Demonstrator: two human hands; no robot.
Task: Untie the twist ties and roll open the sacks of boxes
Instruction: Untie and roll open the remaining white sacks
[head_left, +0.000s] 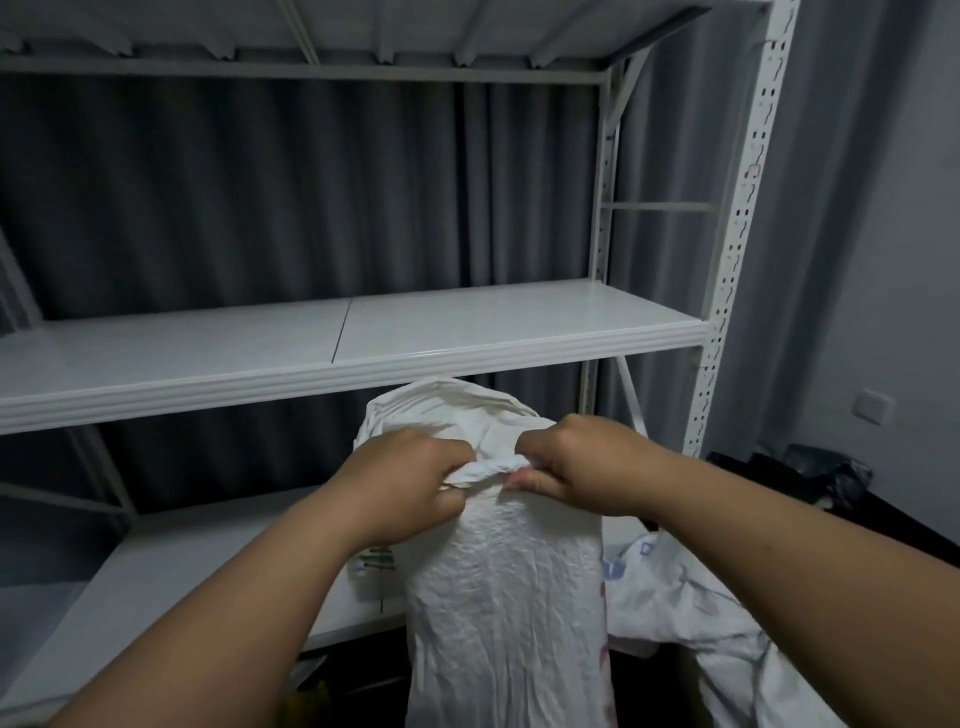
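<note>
A tall white woven sack (506, 597) stands upright in front of me, its wrinkled side facing the camera. The top of the sack is bunched into a gathered neck (488, 467), with loose fabric flaring above it. My left hand (410, 478) grips the neck from the left. My right hand (582, 467) pinches it from the right, fingertips close together. A twist tie is not visible; my fingers hide the spot where the neck is gathered.
A white metal shelving rack stands behind the sack, with a middle shelf (332, 364) and a lower shelf (171, 577). Another white sack (727, 623) lies at the right. A dark bag (821, 467) sits on the floor by the rack's right post. Grey curtains hang behind.
</note>
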